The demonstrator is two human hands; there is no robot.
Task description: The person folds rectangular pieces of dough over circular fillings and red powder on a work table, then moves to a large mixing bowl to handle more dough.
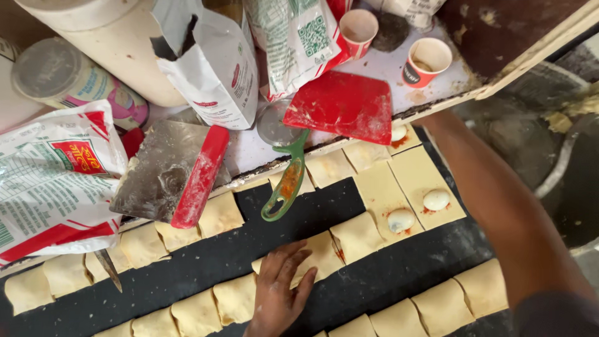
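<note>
Pressing flat, fingers spread, the left hand [281, 287] covers a folded pastry [321, 253] beside bare black tray [231, 256]; right hand hidden, can't tell.

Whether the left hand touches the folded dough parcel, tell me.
Touching: in the head view the left hand lays its fingers on the folded dough parcel, no gap.

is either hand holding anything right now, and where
Nothing is gripped. The left hand lies flat on a folded dough parcel; the right hand is hidden past the counter edge.
</note>
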